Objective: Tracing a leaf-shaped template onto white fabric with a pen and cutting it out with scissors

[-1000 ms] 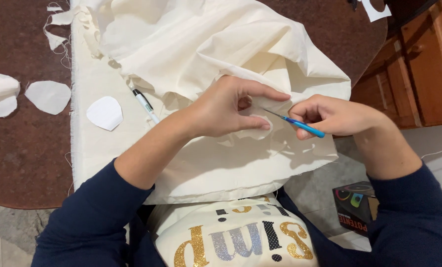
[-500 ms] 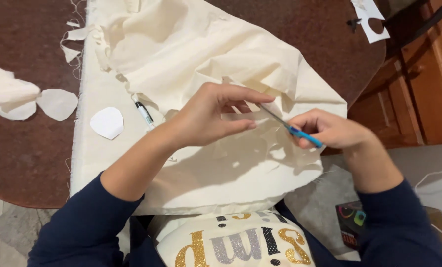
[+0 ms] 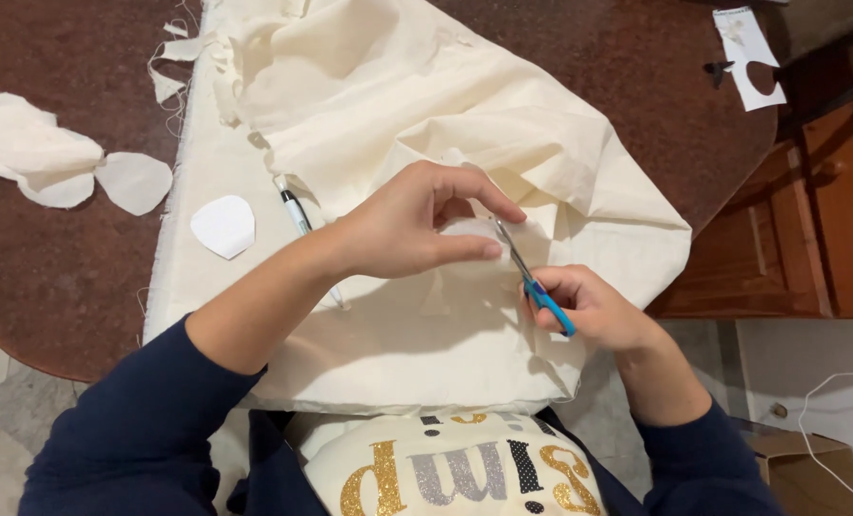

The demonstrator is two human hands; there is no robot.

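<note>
Cream cloth [image 3: 417, 143] lies rumpled mid-table where my left hand [image 3: 412, 229] pinches a fold, my right hand [image 3: 589, 311] gripping blue-handled scissors [image 3: 533, 279] at four o'clock, pen [image 3: 298, 212] at nine.

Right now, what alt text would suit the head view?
Seen from above, a left hand pinches cream cloth while the right hand cuts it with blue-handled scissors. A pen and cut cloth pieces lie on the brown table.

table [image 3: 83, 287]: dark brown, rounded edge, fills 9 to 1 o'clock | wooden cabinet [image 3: 809, 210]: reddish, 3 o'clock | floor [image 3: 809, 354]: pale, 4 o'clock | cardboard box [image 3: 809, 468]: 5 o'clock
</note>
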